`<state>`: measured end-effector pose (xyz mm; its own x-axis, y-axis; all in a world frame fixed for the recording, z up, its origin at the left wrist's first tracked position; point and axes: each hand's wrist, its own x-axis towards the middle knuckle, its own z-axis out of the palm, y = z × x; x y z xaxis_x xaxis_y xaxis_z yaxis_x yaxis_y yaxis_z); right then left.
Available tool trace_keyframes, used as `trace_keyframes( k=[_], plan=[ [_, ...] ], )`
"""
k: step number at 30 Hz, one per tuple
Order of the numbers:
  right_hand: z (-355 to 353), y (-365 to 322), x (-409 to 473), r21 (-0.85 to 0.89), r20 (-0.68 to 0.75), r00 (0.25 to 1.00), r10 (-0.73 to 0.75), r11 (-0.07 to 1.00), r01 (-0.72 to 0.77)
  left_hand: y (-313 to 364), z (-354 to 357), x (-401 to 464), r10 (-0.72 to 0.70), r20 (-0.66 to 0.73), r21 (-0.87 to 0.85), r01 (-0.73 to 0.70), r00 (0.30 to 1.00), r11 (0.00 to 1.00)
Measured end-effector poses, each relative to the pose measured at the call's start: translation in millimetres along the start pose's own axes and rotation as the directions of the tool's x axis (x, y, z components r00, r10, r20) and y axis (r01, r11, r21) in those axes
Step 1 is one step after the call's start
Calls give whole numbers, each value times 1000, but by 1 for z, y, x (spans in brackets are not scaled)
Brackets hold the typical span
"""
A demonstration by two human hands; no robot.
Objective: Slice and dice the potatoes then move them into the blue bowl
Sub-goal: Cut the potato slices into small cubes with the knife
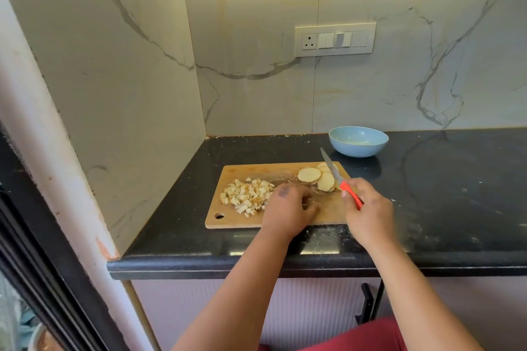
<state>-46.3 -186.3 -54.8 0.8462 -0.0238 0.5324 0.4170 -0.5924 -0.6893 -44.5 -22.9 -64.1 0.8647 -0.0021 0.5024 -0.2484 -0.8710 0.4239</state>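
1. Two bare forearms are seen reaching over the front edge of the dark countertop (445, 185) toward a wooden cutting board (256, 169).
2. At the near middle of the board, the left hand (288, 208) is laid palm down with its fingers curled; whether anything is pinched beneath them cannot be told.
3. Curled round the red handle of a knife (340, 181) is the right hand (368, 208), and the blade is held raised, pointing away over the board's far right corner.
4. A heap of diced potato (246, 194) is gathered on the left half of the board, so part of the dicing is judged done.
5. Several round potato slices (316, 177) are overlapped at the far right of the board, just beside the blade; they are sliced but not yet diced.
6. Beyond the board's right corner, the blue bowl (358, 141) is set apart on the counter, and no potato is seen in it.
7. Dicing of the remaining slices and transfer of all pieces are judged still to be done.
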Motion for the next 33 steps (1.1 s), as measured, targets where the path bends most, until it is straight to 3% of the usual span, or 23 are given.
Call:
trace_keyframes(
  k=[6,11,15,18,25,29,33],
  plan=[
    [7,13,16,12,-15,997,81,997,-81,6,-8,19,0,213,118,-26,977,993],
    [8,15,18,3,7,998,57,998,-57,0,-24,25,19,357,68,-46,934,997],
    [9,15,17,-12,3,999,50,999,-50,-1,-33,24,78,433,26,-99,898,995],
    [9,15,16,-14,2,999,40,999,-40,0,-33,25,125,464,87,-186,877,979],
    [9,15,16,-13,19,999,37,999,-37,-4,-40,21,126,442,260,-261,888,930],
    [9,15,15,8,19,999,33,999,-33,-21,-49,22,130,324,461,-277,937,843],
    [9,14,15,4,21,999,41,999,-41,-29,-64,33,137,212,450,-221,968,865]
  ],
)
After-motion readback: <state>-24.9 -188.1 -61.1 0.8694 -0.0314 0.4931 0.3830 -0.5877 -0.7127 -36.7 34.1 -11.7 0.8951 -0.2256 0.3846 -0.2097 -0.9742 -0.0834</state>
